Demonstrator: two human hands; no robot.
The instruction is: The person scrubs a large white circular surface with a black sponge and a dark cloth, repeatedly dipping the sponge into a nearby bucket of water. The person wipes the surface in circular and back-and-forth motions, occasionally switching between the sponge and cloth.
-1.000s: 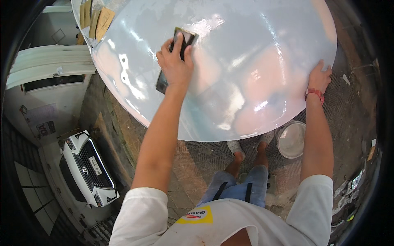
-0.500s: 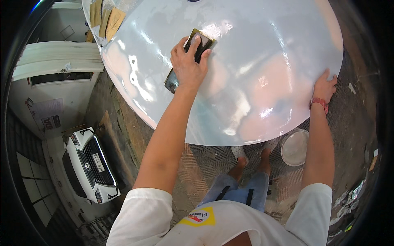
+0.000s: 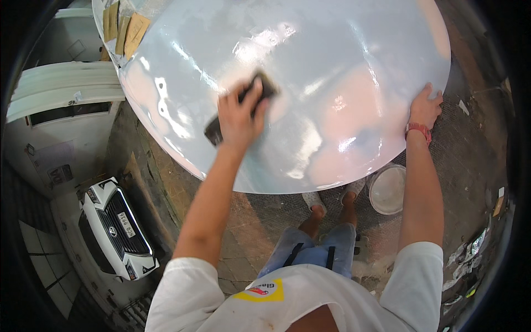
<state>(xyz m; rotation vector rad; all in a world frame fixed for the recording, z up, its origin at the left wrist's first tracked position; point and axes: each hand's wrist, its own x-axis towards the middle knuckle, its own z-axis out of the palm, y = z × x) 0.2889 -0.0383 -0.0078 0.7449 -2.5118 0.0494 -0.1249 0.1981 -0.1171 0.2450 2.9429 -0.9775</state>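
A large curved panel (image 3: 310,50), like a car hood, spreads in front of me, wet and glossy, light grey with pinkish patches. My left hand (image 3: 239,117) presses a long dark sanding block (image 3: 213,133) flat on its left part. The fingers wrap over the block, whose far end is smeared by motion. At the panel's right edge rests my right hand (image 3: 425,109), wearing a red wristband (image 3: 418,131). Its fingers are spread over the rim, and no tool shows in it.
Folded brown sandpaper pieces (image 3: 135,34) lie at the panel's far left corner. A round pale bucket (image 3: 386,190) stands on the floor below the right edge, beside my feet. A white car (image 3: 118,229) is parked at the left. Crumpled plastic (image 3: 463,260) lies at the lower right.
My left hand has drawn the sanding block nearer to me across the panel. My right hand stays at the edge. The whole view has shifted slightly.
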